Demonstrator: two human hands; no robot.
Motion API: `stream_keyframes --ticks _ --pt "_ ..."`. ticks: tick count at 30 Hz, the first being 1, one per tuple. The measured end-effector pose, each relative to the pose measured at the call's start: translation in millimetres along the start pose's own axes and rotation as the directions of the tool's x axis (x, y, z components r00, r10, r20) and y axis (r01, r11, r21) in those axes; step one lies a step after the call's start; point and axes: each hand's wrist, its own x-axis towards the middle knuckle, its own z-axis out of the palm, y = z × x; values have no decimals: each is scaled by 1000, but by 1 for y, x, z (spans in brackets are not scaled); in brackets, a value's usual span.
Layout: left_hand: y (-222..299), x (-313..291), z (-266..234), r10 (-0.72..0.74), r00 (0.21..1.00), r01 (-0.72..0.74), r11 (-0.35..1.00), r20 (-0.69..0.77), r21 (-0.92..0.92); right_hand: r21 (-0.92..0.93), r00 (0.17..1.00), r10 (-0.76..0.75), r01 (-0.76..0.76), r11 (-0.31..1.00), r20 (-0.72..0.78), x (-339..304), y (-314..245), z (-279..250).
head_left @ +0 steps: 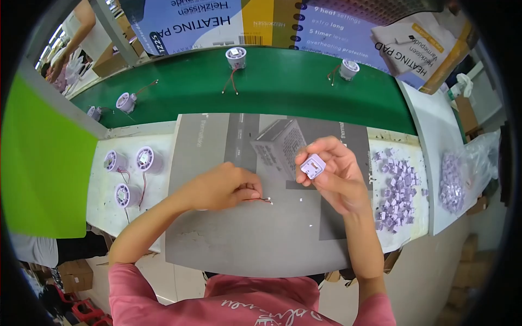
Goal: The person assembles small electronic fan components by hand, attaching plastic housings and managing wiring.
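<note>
My right hand (343, 182) is raised over the grey printed mat (239, 244), its fingers closed on a small lilac plastic housing (312, 166). One face of that housing, with a slot in it, is turned upward. To its left, my left hand (225, 186) rests low over the mat with the fingers curled and closed. Thin red and black wires (261, 199) with pale tips stick out from under its fingertips. What they are joined to is hidden beneath the hand, with only a sliver of something pale showing under the wrist.
Several lilac round motor units (145, 159) with wires stand on the white surface at left. More such units (236, 57) sit on the green conveyor belt (283, 81). At right lies a pile of small lilac housings (397, 190), beside a clear plastic bag (457, 179) of more. Tiny white bits dot the mat.
</note>
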Motion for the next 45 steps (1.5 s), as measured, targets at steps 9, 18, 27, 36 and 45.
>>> stream_keyframes --ticks 9,18,27,36,45 --pt "-22 -5 -11 185 974 -170 979 132 -116 -38 995 100 -101 994 -30 12 14 -5" --pt "-29 11 -8 109 989 -83 972 104 -221 -756 912 -290 -33 654 -291 -21 -43 10" --pt "-22 16 -3 -103 994 105 863 32 -494 -661 189 -968 -707 -250 164 -199 -348 -82" --pt "-12 1 -26 -21 995 27 998 -95 63 -770 75 -928 -585 256 -366 -282 -452 -247" --pt "-179 47 -207 93 822 408 593 -562 694 -555 561 -570 -805 -208 -600 -316 -527 -289"
